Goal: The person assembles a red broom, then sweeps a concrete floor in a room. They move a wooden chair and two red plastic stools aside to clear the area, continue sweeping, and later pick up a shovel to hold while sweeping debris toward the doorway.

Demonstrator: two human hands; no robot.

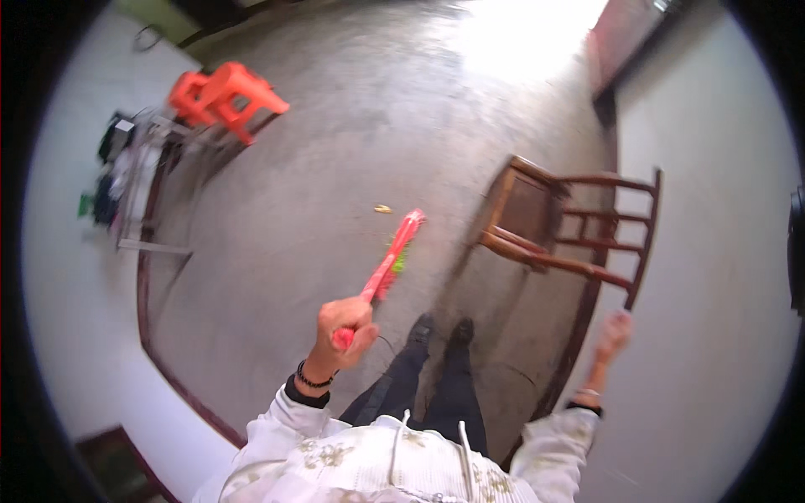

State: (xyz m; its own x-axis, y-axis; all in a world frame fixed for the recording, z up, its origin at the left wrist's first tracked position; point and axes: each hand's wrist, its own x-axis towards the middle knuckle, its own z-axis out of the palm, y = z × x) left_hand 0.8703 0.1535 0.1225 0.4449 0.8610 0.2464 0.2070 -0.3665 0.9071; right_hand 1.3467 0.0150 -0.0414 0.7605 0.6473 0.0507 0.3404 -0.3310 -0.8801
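Note:
In my left hand [345,327] is the red handle of a brush [388,267], my fingers wrapped round it. The brush slants away from me above the floor, and its red and green bristles show along the far part. My right hand [615,331], blurred by motion, is at the near end of the back of a brown wooden chair [527,210]. Its fingers look closed on the chair back's corner. Beyond the brush a small yellowish scrap [383,209] lies on the floor.
Orange plastic stools [235,92] stand at the far left. Next to them, a metal-framed rack [138,193] with dark items is against the left wall. The right wall [704,251] runs close behind the chair. Bright light falls on the grey floor [335,151] at the far end.

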